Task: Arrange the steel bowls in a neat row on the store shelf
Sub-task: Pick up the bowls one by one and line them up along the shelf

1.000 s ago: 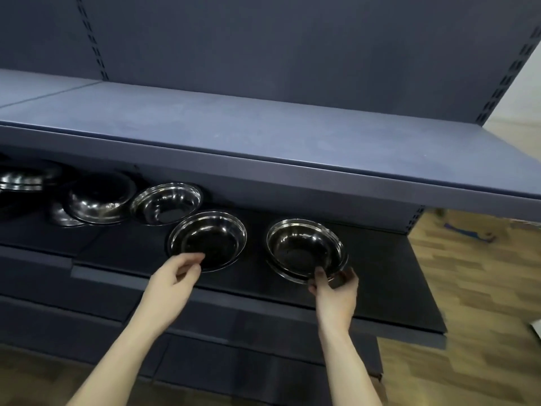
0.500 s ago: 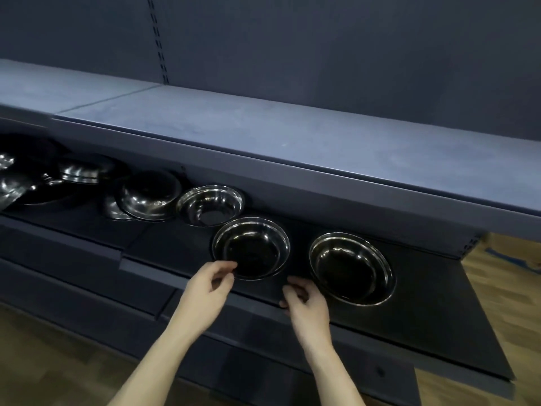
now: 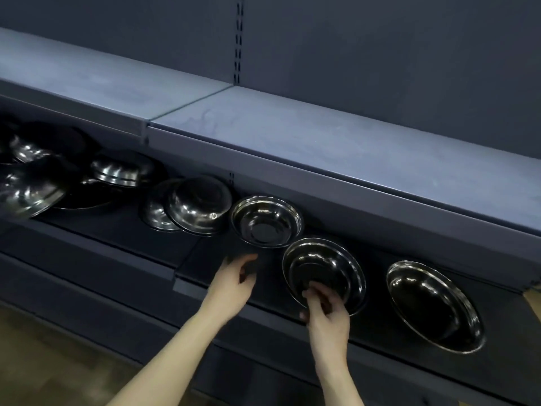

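Dark store shelf: two bowls up front, right bowl placed, right hand apparently pinching middle bowl near rim; left hand loosely curled, empty. Left pile unsorted.

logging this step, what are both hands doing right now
left hand: open, holding nothing
right hand: gripping the near rim of the middle bowl

Dark blue-grey back panel rises above wooden floor.
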A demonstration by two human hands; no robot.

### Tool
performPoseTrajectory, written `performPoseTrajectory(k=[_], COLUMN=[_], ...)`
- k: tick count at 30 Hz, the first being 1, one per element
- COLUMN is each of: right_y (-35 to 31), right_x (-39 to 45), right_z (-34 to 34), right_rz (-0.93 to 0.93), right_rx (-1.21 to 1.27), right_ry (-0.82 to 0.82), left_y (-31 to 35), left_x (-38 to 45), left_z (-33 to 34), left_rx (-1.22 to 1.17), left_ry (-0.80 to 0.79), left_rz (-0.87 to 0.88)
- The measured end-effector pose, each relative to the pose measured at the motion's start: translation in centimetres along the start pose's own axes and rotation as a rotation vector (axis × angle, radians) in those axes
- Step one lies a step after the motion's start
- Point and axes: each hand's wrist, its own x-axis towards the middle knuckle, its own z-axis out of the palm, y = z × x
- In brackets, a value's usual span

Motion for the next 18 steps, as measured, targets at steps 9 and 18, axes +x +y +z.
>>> performPoseTrajectory(k=[9, 18], right_y=[0.2, -1.2], right_x=[-1.0, -0.3], right_z=[2.1, 1.5], right_rz=[0.023, 0.045], right_rx=[-0.032, -0.084], right_ry=[0.154, 0.125], left_y=[-0.1, 0.8], left_x=[7.2, 7.7], left_z=[-2.1, -0.9], left_rx=[0.307, 0.286], left_ry=[-0.146, -0.026], left_rz=[0.021, 0.013])
